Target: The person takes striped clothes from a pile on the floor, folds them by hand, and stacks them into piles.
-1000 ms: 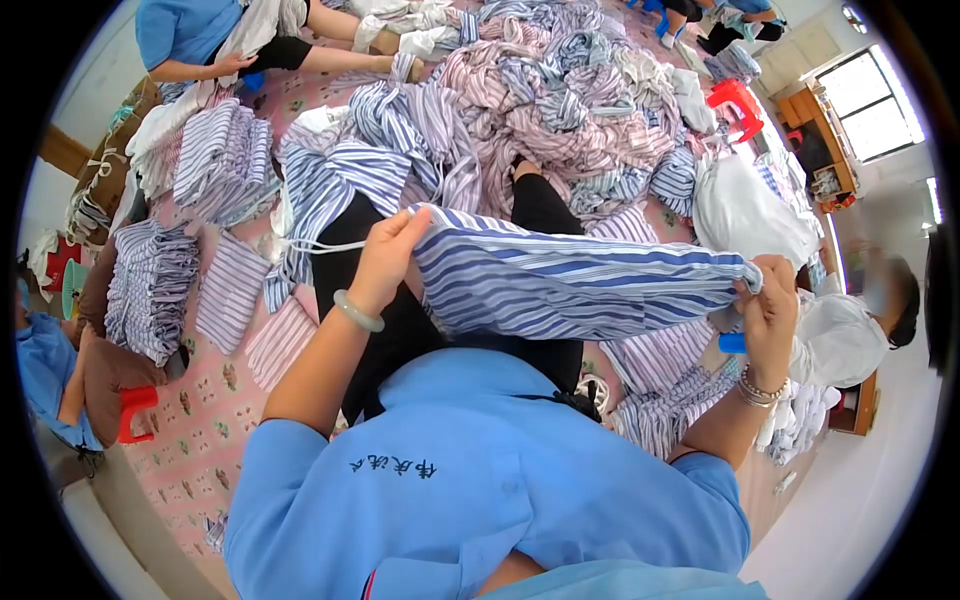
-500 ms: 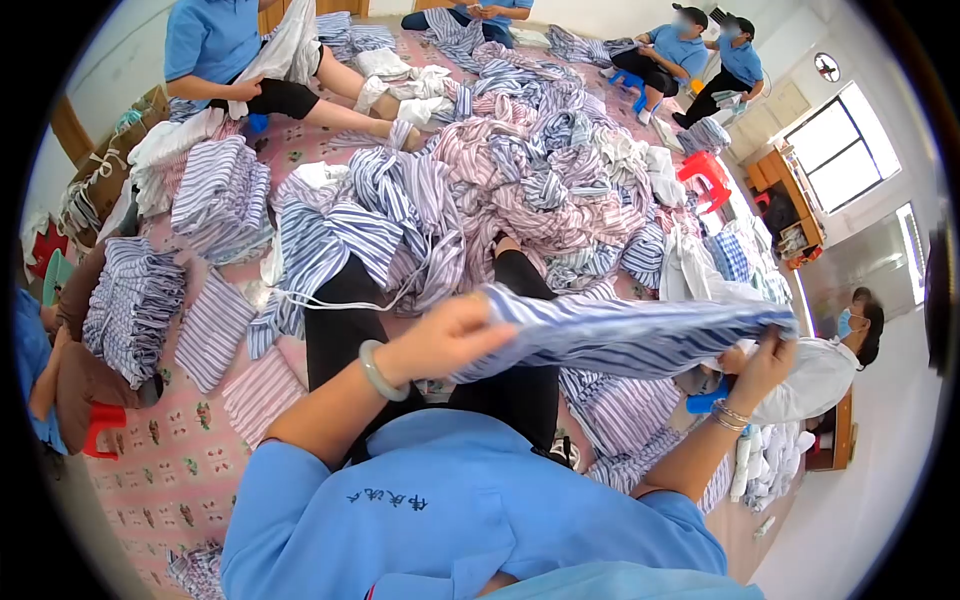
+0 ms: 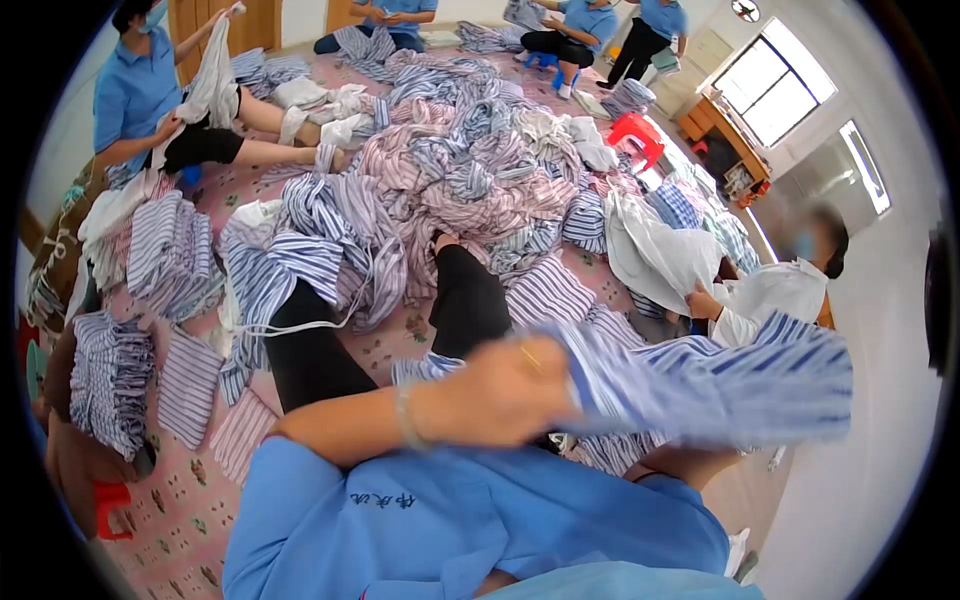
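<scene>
A blue-and-white striped garment stretches out to the right in front of me, blurred by motion. My left hand, wearing a pale bangle and a ring, is closed on its left end. The cloth covers my right hand; only part of my right arm shows below it, so those fingers cannot be seen. Under the garment, between and beside my legs, lie more striped pieces, among them a flat red-striped one.
A big heap of striped clothes fills the floor ahead. Folded stacks stand at left. A person with white cloth sits close at right; another person holds white cloth at upper left. A red stool stands beyond the heap.
My left hand has swung right and closer, carrying the striped garment rightward. My right hand, visible before at the garment's right end, is now hidden. The view has turned to the right.
</scene>
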### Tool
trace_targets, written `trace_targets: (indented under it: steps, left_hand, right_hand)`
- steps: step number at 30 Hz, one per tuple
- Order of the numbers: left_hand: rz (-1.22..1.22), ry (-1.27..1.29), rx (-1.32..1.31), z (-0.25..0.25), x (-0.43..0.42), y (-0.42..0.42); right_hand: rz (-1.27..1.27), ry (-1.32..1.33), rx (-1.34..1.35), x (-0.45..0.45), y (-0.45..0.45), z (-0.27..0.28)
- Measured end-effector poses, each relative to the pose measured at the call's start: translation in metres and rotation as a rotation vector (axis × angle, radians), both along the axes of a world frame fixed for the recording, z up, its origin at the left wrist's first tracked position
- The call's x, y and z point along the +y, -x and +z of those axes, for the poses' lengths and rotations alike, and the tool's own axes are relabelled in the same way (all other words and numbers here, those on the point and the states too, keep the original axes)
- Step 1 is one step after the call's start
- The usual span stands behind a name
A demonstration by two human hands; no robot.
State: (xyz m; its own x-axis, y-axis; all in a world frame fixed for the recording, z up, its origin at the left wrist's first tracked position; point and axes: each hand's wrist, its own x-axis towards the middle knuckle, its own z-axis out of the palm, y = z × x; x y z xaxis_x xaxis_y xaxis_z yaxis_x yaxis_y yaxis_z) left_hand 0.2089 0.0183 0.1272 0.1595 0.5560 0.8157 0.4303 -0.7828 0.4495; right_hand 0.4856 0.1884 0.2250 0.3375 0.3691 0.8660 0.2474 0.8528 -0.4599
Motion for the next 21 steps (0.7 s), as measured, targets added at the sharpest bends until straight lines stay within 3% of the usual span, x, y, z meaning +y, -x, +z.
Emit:
trace_targets:
  steps: [2, 3, 4, 5, 7, 9, 11, 14, 17, 19, 21]
  left_hand:
    - [0.230, 0.100, -0.303, -0.001, -0.004, 0.031]
    - [0.300, 0.174, -0.448, -0.007, -0.009, 0.040]
    - [0.187, 0.382, -0.829, -0.014, -0.019, 0.048]
    - [0.093, 0.293, -0.990, -0.023, -0.018, 0.057]
    - [-0.032, 0.372, -1.080, -0.027, -0.028, 0.071]
    - [0.068, 0.583, -1.015, -0.032, -0.026, 0.069]
    - [0.034, 0.750, -0.922, -0.066, -0.021, 0.070]
    - [0.072, 0.731, -1.016, -0.099, -0.005, 0.067]
    - [0.287, 0.694, -0.989, -0.101, 0.011, 0.079]
    - [0.104, 0.720, -0.962, -0.109, 0.023, 0.085]
    - [0.076, 0.729, -0.966, -0.102, 0.030, 0.087]
  right_hand:
    - [0.042, 0.018, 0.079, -0.001, 0.016, -0.002]
    - [0.378, 0.042, 0.347, -0.004, 0.037, 0.002]
    - [0.400, 0.012, 0.379, 0.005, 0.047, -0.003]
    - [0.421, -0.017, 0.413, 0.013, 0.057, -0.010]
    - [0.410, -0.075, 0.490, 0.006, 0.095, -0.014]
    - [0.667, -0.153, 0.504, -0.008, 0.132, -0.012]
    - [0.546, -0.135, 0.555, -0.020, 0.167, -0.007]
    - [0.362, -0.293, 0.336, -0.004, 0.172, -0.012]
    - [0.569, -0.314, 0.388, -0.015, 0.187, -0.007]
    - [0.666, -0.309, 0.367, -0.015, 0.187, -0.004]
    - [0.720, -0.308, 0.306, -0.014, 0.186, -0.002]
